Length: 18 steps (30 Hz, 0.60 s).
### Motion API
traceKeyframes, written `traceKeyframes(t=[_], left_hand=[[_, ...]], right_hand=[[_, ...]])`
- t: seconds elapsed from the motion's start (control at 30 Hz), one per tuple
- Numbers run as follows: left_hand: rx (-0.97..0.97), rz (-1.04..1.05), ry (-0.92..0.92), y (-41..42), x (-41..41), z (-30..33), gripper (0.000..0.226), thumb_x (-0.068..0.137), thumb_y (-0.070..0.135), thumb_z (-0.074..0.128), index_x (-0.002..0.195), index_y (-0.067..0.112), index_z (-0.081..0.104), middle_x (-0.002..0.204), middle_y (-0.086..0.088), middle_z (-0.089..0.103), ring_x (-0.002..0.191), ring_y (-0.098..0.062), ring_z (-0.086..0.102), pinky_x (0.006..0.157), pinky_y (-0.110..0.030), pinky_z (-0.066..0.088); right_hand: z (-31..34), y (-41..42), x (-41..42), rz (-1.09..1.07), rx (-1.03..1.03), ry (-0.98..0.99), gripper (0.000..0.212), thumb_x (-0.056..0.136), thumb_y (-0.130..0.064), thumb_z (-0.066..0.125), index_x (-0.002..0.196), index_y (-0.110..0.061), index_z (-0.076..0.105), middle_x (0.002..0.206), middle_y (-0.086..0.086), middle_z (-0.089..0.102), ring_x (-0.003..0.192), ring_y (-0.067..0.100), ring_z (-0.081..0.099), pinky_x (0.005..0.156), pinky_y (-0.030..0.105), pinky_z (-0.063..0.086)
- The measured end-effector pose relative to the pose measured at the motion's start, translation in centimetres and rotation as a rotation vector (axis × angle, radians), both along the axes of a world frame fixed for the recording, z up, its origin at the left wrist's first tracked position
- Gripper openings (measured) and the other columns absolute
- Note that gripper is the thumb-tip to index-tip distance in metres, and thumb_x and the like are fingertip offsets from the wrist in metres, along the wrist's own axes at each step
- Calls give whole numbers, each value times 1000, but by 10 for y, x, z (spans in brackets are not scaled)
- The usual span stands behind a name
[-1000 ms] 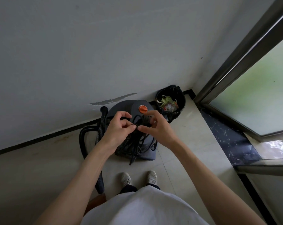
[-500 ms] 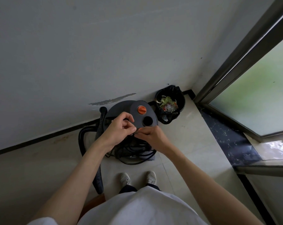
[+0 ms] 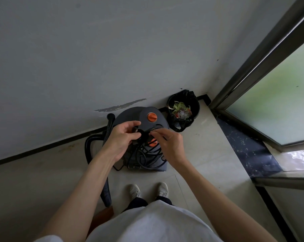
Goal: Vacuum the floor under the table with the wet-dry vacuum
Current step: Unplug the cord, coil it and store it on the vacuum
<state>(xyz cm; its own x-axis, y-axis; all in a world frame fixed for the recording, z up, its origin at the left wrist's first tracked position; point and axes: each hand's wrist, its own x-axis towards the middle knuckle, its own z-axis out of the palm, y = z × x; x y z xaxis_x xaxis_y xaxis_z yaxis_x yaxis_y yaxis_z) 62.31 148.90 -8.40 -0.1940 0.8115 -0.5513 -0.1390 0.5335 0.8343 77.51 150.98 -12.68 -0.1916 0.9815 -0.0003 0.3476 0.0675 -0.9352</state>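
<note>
Early prep only: wet-dry vacuum (image 3: 130,117) stood by the wall at 12 o'clock, hose (image 3: 108,133) at 9. Left hand (image 3: 120,138) and right hand (image 3: 170,145) both pinched the tangled power cord (image 3: 144,154) (not yet unwound). No table in view; vacuuming looked unstarted.

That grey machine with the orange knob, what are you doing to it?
A person stands over the wet-dry vacuum by the wall. The left hand and the right hand both pinch its black power cord, which hangs in tangled loops over the machine. The hose lies beside it on the floor, and a trash bin stands in the corner. No vacuuming has started yet.
</note>
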Motion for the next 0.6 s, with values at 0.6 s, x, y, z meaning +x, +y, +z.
traceKeyframes(t=[0.6], left_hand=[[-257,-3,112,-8,-22,0,18,90,3,58,73,4,65,54,-4,64,43,-6,58,42,-15,46]], right_hand=[[7,-11,9,-83,-296,362,23,97,-1,47,81,-15,57,87,5,69,78,11,65,74,23,53]])
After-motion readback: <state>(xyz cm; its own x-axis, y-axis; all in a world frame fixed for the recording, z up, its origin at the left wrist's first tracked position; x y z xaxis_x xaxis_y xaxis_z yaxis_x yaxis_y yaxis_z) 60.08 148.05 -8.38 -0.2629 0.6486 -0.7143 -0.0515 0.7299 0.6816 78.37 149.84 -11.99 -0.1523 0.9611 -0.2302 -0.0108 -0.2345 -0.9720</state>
